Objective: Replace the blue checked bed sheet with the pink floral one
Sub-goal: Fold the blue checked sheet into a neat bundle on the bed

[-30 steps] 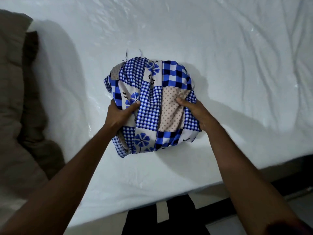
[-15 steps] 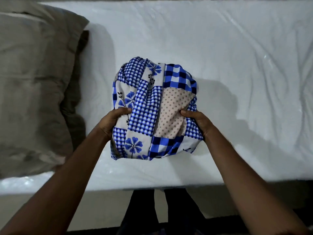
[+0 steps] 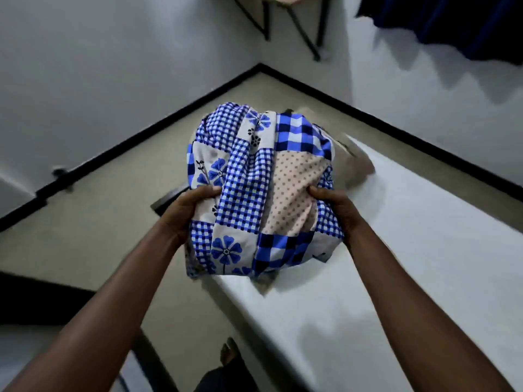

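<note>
Over the bed's (image 3: 402, 284) edge, the left hand (image 3: 188, 212) and the right hand (image 3: 338, 212) clutch opposite sides of the bundled blue checked bed sheet (image 3: 254, 188), fingers curled into the cloth, partly above the floor (image 3: 107, 199).

Both bare arms are reaching forward, nearly straight. The left hand (image 3: 185, 217) and right hand (image 3: 338, 213) are gripping opposite sides of the bundled sheet (image 3: 263, 188), thumbs pressing into its top
</note>
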Tool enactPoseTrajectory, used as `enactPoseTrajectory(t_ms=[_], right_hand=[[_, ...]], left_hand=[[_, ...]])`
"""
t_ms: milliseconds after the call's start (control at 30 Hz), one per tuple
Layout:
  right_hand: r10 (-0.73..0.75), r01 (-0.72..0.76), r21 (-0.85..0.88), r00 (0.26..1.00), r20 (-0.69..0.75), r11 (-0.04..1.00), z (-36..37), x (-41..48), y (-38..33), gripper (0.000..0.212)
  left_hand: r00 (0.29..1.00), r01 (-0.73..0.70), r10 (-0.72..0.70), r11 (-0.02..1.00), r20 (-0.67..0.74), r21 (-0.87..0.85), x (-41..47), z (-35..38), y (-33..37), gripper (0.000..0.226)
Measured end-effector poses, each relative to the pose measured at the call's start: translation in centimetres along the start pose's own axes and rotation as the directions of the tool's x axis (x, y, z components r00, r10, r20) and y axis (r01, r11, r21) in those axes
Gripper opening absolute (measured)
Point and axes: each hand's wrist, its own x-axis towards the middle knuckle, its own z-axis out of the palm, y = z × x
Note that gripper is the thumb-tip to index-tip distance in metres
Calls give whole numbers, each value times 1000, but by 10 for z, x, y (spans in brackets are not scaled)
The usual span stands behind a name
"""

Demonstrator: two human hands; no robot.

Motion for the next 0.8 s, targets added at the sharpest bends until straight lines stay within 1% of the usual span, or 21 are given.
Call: enactPoseTrajectory(t_ms=[67, 133, 200, 233, 267, 333, 367, 433, 500, 567, 600, 633, 667, 733, 767, 800], right_hand=[[30, -23, -60, 993, 111, 998, 70, 36, -6, 42], [71, -58, -68, 976, 204, 996, 142, 71, -4, 33], [129, -105, -96, 946, 296, 990, 214, 102, 1, 30], [145, -114, -112, 931, 335, 987, 246, 117, 6, 30], [167, -121, -142, 911, 377, 982, 281, 132, 14, 28], [201, -119, -199, 864, 462, 973, 340, 152, 24, 20], [217, -119, -225, 845, 489, 967, 368, 161, 32, 20], [276, -141, -277, 792, 545, 951, 415, 171, 50, 18], [331, -180, -301, 737, 589, 937, 449, 175, 66, 32], [398, -217, -348, 674, 623, 912, 482, 178, 87, 51], [423, -219, -376, 644, 638, 901, 496, 177, 98, 56], [444, -222, -398, 613, 654, 890, 509, 177, 108, 57], [468, -231, -417, 585, 662, 879, 519, 176, 117, 53], [522, -235, -473, 510, 683, 849, 543, 170, 135, 27], [551, -237, -503, 475, 686, 831, 554, 168, 143, 25], [586, -246, -536, 436, 683, 808, 565, 166, 150, 34]], left_hand=[[993, -102, 99, 993, -59, -58, -25, -51, 33, 36], [981, -176, 164, 977, -107, -117, -51, -101, 65, 39], [960, -241, 213, 959, -182, -150, -79, -147, 93, 50], [944, -276, 236, 949, -232, -153, -92, -168, 105, 59], [917, -320, 266, 935, -296, -153, -108, -191, 118, 62], [859, -397, 313, 906, -405, -144, -134, -228, 136, 54], [830, -432, 327, 889, -451, -151, -150, -244, 142, 51], [768, -514, 371, 843, -522, -156, -181, -265, 149, 55], [693, -578, 398, 805, -601, -133, -208, -278, 146, 58], [622, -600, 403, 796, -672, -77, -236, -289, 139, 55], [588, -610, 401, 791, -703, -59, -249, -293, 134, 52], [552, -622, 399, 782, -732, -43, -261, -297, 128, 47], [517, -638, 396, 770, -759, -33, -271, -300, 123, 40], [431, -687, 409, 727, -805, 2, -292, -305, 113, 31], [393, -703, 411, 711, -822, 20, -301, -304, 111, 27], [357, -711, 407, 702, -841, 37, -309, -302, 110, 25]])
